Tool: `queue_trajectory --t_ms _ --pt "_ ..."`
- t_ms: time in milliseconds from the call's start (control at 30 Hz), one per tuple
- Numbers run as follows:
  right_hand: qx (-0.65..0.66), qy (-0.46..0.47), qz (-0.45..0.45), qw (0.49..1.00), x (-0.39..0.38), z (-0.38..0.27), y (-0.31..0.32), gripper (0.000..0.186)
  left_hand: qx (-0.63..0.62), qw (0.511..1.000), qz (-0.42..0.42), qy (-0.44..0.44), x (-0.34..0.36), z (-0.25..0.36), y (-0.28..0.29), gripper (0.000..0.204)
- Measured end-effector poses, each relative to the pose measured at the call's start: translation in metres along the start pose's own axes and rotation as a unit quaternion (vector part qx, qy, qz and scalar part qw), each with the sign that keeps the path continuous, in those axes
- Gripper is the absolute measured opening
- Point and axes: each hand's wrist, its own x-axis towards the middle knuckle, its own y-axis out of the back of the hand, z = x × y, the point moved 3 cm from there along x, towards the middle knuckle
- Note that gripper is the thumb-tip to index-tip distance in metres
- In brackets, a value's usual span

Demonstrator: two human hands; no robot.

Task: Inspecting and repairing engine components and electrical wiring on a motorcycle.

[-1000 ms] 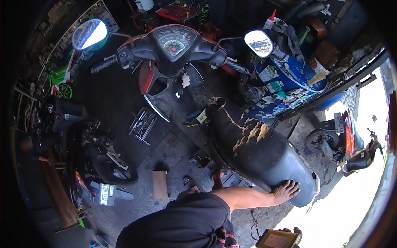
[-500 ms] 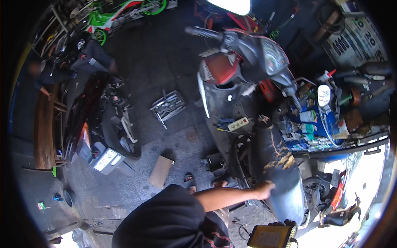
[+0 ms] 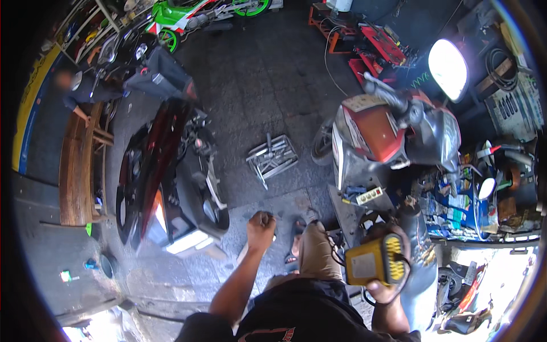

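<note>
My right hand [image 3: 383, 292] grips a yellow boxy device [image 3: 364, 264] with black vent slots at one end and a black cable looping from it. It is held beside the scooter's worn dark seat [image 3: 420, 245]. My left hand [image 3: 261, 230] hangs over the floor in front of me, its fingers curled closed; whether something small is in them is hidden. Ahead on the right stands the scooter [image 3: 370, 131] with red and dark panels. A white power strip [image 3: 369, 196] lies on its footboard, next to some tools with blue handles.
A metal folding stand [image 3: 272, 159] lies on the floor ahead. Another motorcycle [image 3: 165, 165] stands on the left, by a wooden bench [image 3: 77, 171] where another person [image 3: 80, 97] is. A cluttered blue workbench [image 3: 456, 211] is at the right; a green motorbike [image 3: 176, 20] stands at the back.
My left hand has left the scooter seat and swung left over the floor. The yellow device has risen into fuller view in my right hand. The whole view has shifted.
</note>
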Motion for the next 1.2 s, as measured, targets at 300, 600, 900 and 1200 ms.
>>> queue_trajectory --t_ms 300,600,900,1200 --pt "-0.222 0.071 -0.181 0.955 0.231 0.093 -0.132 0.095 -0.386 0.878 -0.279 0.05 0.15 0.091 0.033 0.093" --pt "-0.345 0.014 0.024 0.938 0.469 0.092 -0.157 0.099 -0.432 0.819 -0.369 -0.082 0.418 0.193 0.046 0.036" --pt "-0.238 -0.024 0.184 0.953 0.695 0.193 -0.186 0.104 -0.378 0.876 -0.291 -0.069 0.763 0.268 0.033 0.019" --pt "-0.228 -0.041 0.173 0.957 0.937 0.21 -0.204 0.098 -0.388 0.849 -0.268 -0.239 1.012 0.437 -0.038 0.013"
